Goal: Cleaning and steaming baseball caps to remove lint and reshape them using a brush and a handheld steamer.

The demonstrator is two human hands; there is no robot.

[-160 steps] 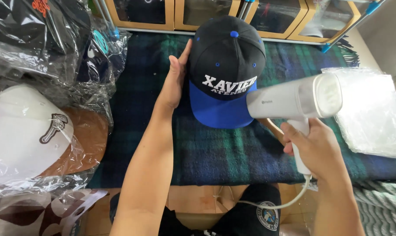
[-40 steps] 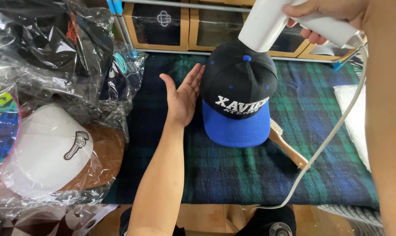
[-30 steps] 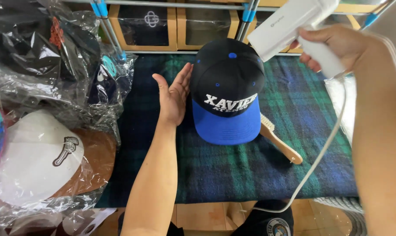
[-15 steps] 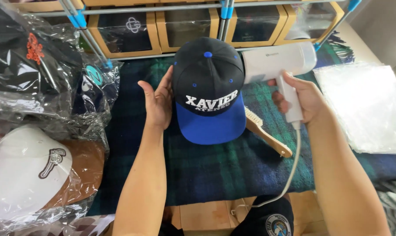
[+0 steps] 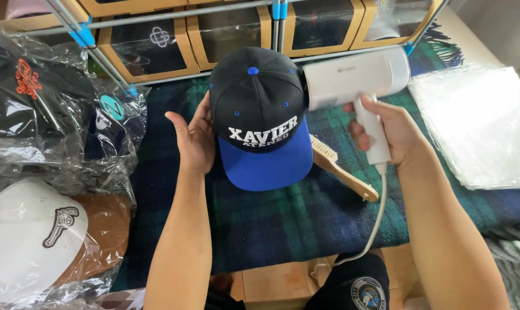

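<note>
Two forearms reach up from the bottom of the view over a dark green and blue plaid blanket (image 5: 283,212) spread on the floor. Nearest the camera, a white cord (image 5: 376,218) trails down from the person's right hand (image 5: 386,129), which is wrapped tight around the handle of a white handheld steamer (image 5: 357,80). Half a second ago the steamer's nozzle stood a little off the cap's side; now it is level and pressed right up to the crown, and a second before that it was held high above. By that, the steaming looks to have shifted from the top of the crown to its right side panel.

The left hand (image 5: 194,138) is spread flat, palm against the opposite side of the black cap with a blue brim (image 5: 260,115), bracing it much as it did in the earlier views. The cap sits upright in the middle of the blanket, brim toward the person. A wooden brush (image 5: 343,169) lies just beside it, partly under the brim's right edge.

Off to the left lie bagged caps in clear plastic (image 5: 47,132), a white and brown one nearest. A stack of clear bags (image 5: 478,126) lies at the right. Farthest back, cardboard boxes (image 5: 225,28) line a rack.
</note>
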